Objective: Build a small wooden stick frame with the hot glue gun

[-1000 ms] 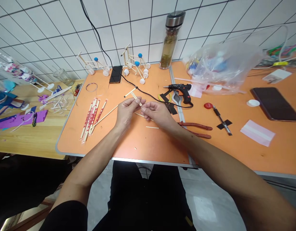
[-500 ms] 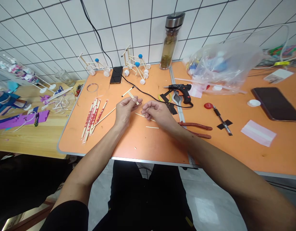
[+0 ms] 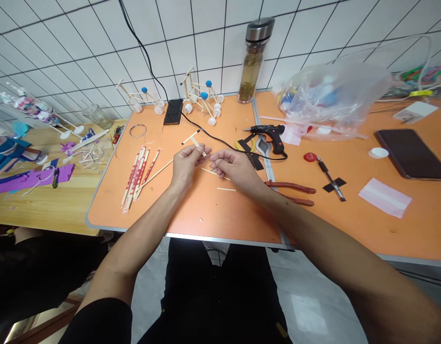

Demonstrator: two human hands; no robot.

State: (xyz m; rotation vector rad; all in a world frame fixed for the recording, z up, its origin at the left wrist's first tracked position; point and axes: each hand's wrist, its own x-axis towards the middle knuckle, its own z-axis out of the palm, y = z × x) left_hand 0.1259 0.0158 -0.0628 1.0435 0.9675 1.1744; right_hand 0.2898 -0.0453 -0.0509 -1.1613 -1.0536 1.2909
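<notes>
My left hand [image 3: 186, 165] is closed in a pinch on a short wooden stick [image 3: 199, 145] that pokes up past its fingertips. My right hand [image 3: 233, 168] is curled closed just to the right of it, fingertips near the stick; what it holds, if anything, is hidden. Both hands hover over the orange table [image 3: 192, 210]. A long thin stick [image 3: 154, 174] runs left from under my left hand. Short stick pieces [image 3: 225, 189] lie on the table by my right hand.
Wrapped chopsticks [image 3: 136, 174] lie to the left. Red pliers [image 3: 295, 191], a black glue gun [image 3: 268, 131], a cable [image 3: 220, 140], stick models [image 3: 202, 95], a phone [image 3: 173, 111], a bottle [image 3: 254, 59], a plastic bag [image 3: 331, 95] and a second phone [image 3: 412, 154] surround the hands.
My hands drew slightly apart half a second ago; now my right hand has come back close to the left. The stick stays pinched in my left hand.
</notes>
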